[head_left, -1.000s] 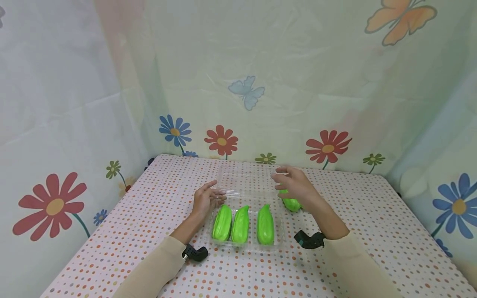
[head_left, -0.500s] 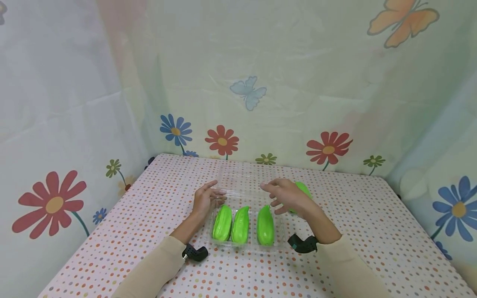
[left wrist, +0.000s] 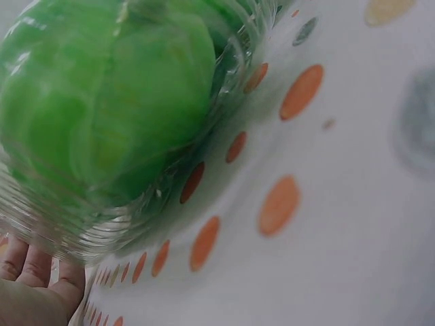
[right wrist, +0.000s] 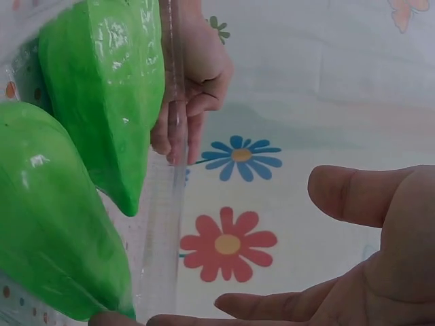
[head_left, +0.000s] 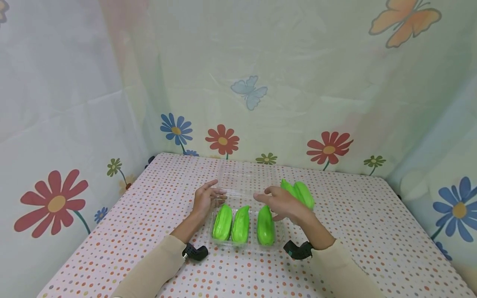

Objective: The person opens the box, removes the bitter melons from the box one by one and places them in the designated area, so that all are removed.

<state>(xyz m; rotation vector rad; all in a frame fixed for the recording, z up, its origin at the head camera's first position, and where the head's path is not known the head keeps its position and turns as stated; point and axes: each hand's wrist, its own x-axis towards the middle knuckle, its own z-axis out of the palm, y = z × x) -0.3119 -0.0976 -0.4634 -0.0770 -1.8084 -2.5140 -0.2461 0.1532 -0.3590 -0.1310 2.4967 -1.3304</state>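
A clear plastic clamshell box (head_left: 250,245) holds three bright green ribbed, pointed gourd-like pieces. Two lie side by side on its left, the left gourd (head_left: 222,223) and the middle gourd (head_left: 240,224); the right gourd (head_left: 266,227) has its own section. Against the box's back left corner, my left hand (head_left: 203,202) rests with loose fingers; its fingertips (left wrist: 37,261) meet the plastic in the left wrist view. Over the right gourd's pointed end hovers my right hand (head_left: 283,205), thumb and fingers apart in the right wrist view, gripping nothing. Whether a fingertip touches that gourd I cannot tell.
The box's clear lid (head_left: 246,178) lies folded back behind it. Right of the lid, two more green gourds (head_left: 304,194) lie together on the dotted tablecloth (head_left: 354,215), partly behind my right hand. A flowered curtain (head_left: 283,120) rises behind the table.
My right hand has moved left and nearer to me, from above the two loose gourds to the box's right section. Those gourds now show more. My left hand and the box have stayed put.
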